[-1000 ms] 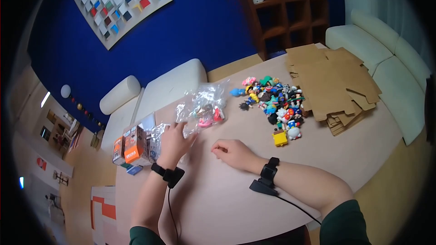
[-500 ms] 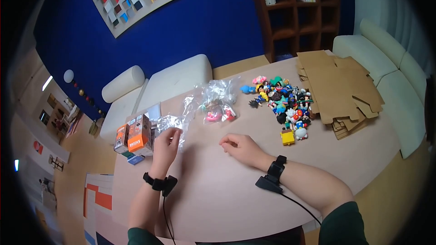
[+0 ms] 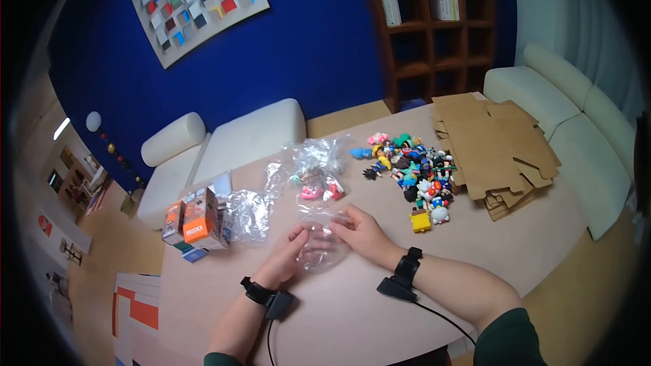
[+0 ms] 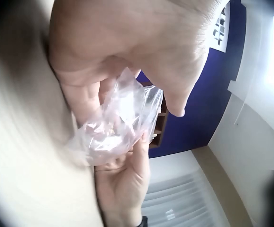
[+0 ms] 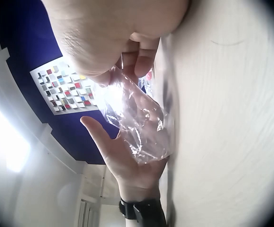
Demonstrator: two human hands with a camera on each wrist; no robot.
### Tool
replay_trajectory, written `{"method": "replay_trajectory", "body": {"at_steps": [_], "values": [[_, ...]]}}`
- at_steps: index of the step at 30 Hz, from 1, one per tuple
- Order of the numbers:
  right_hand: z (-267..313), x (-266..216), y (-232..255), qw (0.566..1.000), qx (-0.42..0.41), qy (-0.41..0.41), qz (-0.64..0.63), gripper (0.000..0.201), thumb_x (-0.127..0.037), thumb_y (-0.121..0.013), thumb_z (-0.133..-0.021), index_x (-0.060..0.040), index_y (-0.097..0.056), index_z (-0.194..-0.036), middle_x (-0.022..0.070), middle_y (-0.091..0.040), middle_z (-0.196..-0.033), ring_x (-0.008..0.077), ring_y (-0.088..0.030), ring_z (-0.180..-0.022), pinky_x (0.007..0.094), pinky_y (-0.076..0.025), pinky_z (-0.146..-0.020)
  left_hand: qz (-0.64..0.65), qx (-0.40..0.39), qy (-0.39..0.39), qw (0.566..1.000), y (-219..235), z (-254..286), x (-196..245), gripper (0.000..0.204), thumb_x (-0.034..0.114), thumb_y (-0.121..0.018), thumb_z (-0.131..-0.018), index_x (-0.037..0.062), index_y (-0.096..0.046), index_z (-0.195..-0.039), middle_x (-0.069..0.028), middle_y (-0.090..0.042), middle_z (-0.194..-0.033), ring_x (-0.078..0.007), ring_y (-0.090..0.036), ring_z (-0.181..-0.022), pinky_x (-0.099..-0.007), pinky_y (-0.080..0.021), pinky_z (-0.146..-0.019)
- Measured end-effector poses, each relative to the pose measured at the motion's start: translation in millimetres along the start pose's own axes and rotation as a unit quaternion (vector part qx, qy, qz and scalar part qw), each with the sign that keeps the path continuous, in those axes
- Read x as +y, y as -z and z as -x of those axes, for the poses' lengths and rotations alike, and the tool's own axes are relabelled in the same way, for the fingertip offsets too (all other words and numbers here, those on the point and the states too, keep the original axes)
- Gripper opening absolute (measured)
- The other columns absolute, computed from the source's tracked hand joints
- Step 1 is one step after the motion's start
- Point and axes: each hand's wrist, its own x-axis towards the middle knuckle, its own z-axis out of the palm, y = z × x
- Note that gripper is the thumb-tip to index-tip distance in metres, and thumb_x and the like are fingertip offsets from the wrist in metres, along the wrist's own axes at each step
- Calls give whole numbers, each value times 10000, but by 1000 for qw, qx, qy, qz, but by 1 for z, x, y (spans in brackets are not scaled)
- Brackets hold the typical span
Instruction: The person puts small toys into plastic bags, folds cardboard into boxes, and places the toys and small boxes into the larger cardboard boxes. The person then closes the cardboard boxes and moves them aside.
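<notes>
Between the two hands is a clear, thin plastic bag (image 3: 322, 251), crinkled and see-through, low over the near middle of the table. My right hand (image 3: 366, 234) pinches its upper edge between thumb and fingers. On the other side, my left hand (image 3: 285, 257) touches the bag with its fingers. In the right wrist view the left thumb (image 5: 97, 135) stands straight and away from the film, while the left fingers lie behind it. Just beyond the hands, another clear bag (image 3: 319, 156) has pink and red toy pieces (image 3: 322, 191) at its near end.
At the left stand small orange-and-white boxes (image 3: 203, 220), with a crumpled clear bag (image 3: 251, 213) beside them. A pile of small colourful toy figures (image 3: 413, 169) lies right of centre. Flattened brown cardboard (image 3: 495, 149) is stacked at the table's (image 3: 420, 285) far right.
My left hand drew back from the bags by the boxes, then moved right to meet the right hand. A clear bag is now between them, pinched by the right hand.
</notes>
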Motion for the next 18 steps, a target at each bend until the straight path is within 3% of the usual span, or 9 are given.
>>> {"method": "replay_trajectory", "body": {"at_steps": [5,8,9,12,14,16,18], "values": [[-2,-1,1,999,20,-23,23,138,-90,-618,-1000,-26,-559,-1107,18,-650,-962,56,-598,-796,218,-492,-675,-11,41,-17,999,14,-8,-18,227,148,-564,-1036,-44,-632,-1135,-130,-705,-1035,-239,-723,-977,-312,-599,-828],[-3,-1,3,999,-1,-41,36,137,-79,-609,-1003,-36,-554,-1121,15,-646,-946,60,-599,-794,215,-480,-680,21,56,-5,998,16,-5,-22,240,159,-554,-1040,-42,-631,-1146,-143,-698,-1081,-240,-715,-1002,-342,-599,-889],[-3,1,3,999,-4,-34,32,138,-73,-610,-1001,-36,-551,-1120,15,-646,-939,63,-601,-794,217,-481,-681,75,14,-17,997,20,-8,-14,279,167,-556,-1044,-59,-627,-1192,-148,-685,-1162,-233,-691,-1052,-363,-578,-932],[-2,3,1,999,-23,-36,26,139,-63,-612,-997,-35,-546,-1116,15,-645,-929,70,-607,-798,224,-482,-685,82,7,-40,996,5,-3,-3,278,162,-545,-1046,-58,-620,-1198,-156,-674,-1198,-228,-686,-1069,-364,-574,-944],[-1,0,1,998,-38,-36,25,139,-59,-613,-995,-35,-544,-1113,14,-645,-925,75,-611,-801,227,-483,-688,72,14,-37,997,7,-8,-4,280,175,-569,-1038,-42,-640,-1199,-141,-695,-1164,-194,-690,-1036,-318,-567,-900],[3,-5,-2,994,-55,-65,63,189,-33,-627,-979,-39,-536,-1144,30,-650,-967,95,-620,-802,241,-500,-722,-38,36,22,998,9,-4,-3,285,208,-596,-1031,-22,-672,-1180,-114,-719,-1109,-152,-689,-1002,-261,-549,-839],[1,-8,-7,995,-42,-54,73,220,-33,-643,-969,-33,-541,-1165,28,-646,-981,85,-611,-845,227,-497,-734,-25,33,0,999,8,-4,-2,282,234,-627,-1019,-11,-702,-1137,-72,-728,-1029,-102,-672,-913,-222,-519,-764]]}}
